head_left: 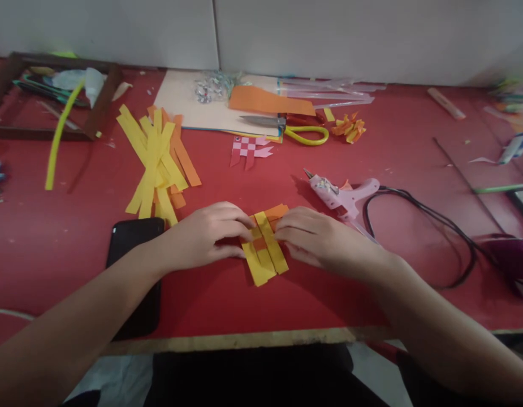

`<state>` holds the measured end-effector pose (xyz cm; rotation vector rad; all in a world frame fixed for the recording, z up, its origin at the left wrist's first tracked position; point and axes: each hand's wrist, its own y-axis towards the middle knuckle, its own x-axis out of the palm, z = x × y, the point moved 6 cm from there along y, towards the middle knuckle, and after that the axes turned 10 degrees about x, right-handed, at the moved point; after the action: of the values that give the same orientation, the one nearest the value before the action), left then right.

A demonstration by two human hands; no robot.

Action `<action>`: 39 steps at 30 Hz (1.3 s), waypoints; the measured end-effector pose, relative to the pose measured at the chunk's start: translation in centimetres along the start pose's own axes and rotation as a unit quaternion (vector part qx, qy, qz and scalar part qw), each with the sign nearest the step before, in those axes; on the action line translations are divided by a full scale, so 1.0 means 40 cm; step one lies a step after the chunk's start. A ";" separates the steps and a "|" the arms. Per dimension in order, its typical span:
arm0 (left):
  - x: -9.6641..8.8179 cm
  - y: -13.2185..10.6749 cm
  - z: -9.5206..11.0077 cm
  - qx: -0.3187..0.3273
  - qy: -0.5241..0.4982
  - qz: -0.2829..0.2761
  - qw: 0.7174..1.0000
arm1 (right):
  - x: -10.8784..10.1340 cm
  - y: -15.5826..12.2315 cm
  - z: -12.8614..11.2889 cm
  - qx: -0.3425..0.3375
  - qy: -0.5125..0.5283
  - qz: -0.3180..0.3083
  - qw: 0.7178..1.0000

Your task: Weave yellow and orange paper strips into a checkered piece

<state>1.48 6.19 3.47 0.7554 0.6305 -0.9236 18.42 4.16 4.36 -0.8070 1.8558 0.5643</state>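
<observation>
Yellow and orange paper strips woven together [265, 243] lie on the red table near its front edge. My left hand [221, 233] grips their left side, its fingers curled at the paper's edge. On the opposite side, my right hand [306, 234] has its fingers closed on the right edge, covering part of the orange ends. Behind the weave lies a pink and red woven paper fish [246, 148]. Loose yellow and orange paper strips [153, 155] are heaped at the back left, beyond my left hand. A pink glue gun [341, 195] rests to the right, past my right hand.
A black phone [138, 237] lies under my left forearm. Yellow-handled scissors [306, 134] and an orange paper piece [269, 102] are at the back. A brown wooden tray [94, 121] stands at left. The glue gun's black cord [452, 220] loops across the right side.
</observation>
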 end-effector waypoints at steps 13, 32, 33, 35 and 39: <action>0.009 -0.008 -0.005 -0.052 -0.063 -0.018 0.997 | -0.009 -0.008 0.006 -0.035 0.032 0.054 0.997; 0.012 -0.002 0.030 -0.002 0.076 -0.008 0.997 | -0.003 -0.002 -0.012 -0.049 0.016 0.100 0.994; 0.015 -0.003 0.031 0.002 0.083 -0.009 0.997 | -0.003 -0.003 -0.011 -0.053 0.020 0.094 0.994; 0.018 -0.004 0.034 0.012 0.097 -0.008 0.995 | -0.004 -0.005 -0.007 -0.056 0.026 0.083 0.995; 0.026 -0.003 0.043 0.026 0.135 -0.011 0.990 | -0.016 -0.008 0.003 -0.045 0.014 0.086 0.995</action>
<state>2.14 4.28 3.67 0.9323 0.8561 -0.8669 18.91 4.21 4.88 -0.7219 1.9491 0.7530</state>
